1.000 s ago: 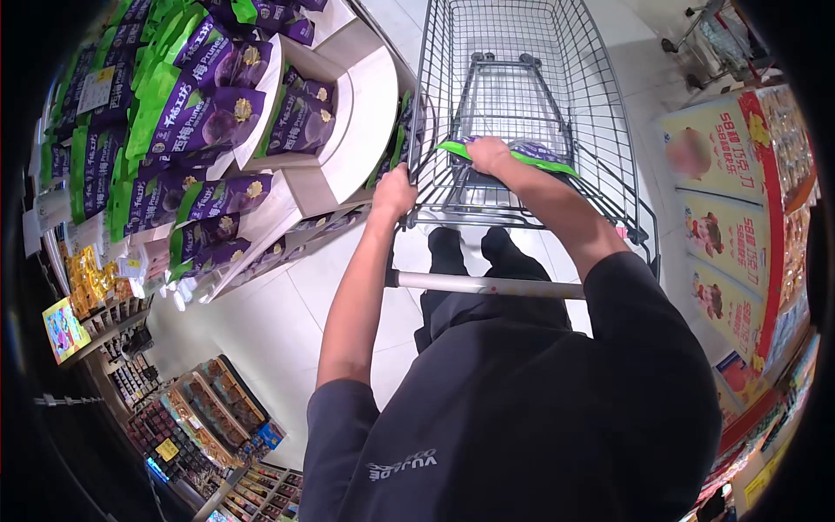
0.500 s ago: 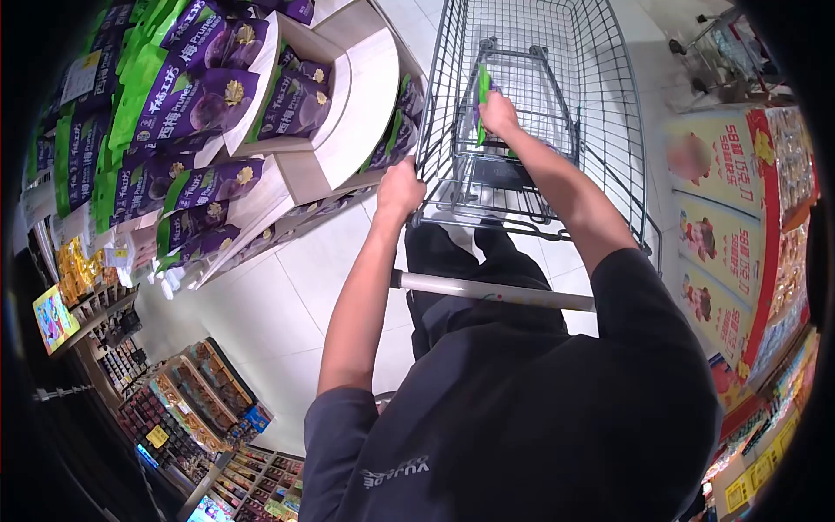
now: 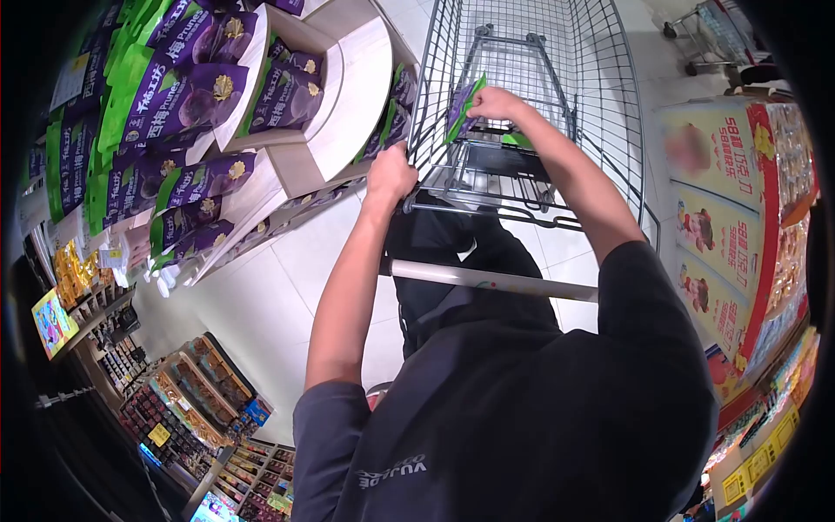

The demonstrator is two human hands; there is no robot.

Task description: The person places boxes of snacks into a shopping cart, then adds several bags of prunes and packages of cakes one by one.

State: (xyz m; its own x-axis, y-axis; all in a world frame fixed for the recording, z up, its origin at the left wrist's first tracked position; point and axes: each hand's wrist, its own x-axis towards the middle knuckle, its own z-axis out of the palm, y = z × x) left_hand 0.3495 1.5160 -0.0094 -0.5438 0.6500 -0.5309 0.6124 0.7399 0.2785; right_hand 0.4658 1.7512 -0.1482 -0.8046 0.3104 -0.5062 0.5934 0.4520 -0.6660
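Observation:
My right hand is inside the wire shopping cart, closed on the edge of a purple and green bag of prunes. The bag hangs upright near the cart's left wall. A green edge of another package shows lower in the cart, partly hidden by my right forearm. My left hand is closed around the cart's near left rim, close to the prune display.
On the left, a curved display shelf holds several prune bags. The cart's handle bar crosses in front of my body. To the right stands a promotional display with packaged goods. Another cart is at the far right.
My right hand has moved a little left and toward me with the prune bag, which now shows more of its purple side. The left hand stays on the cart rim.

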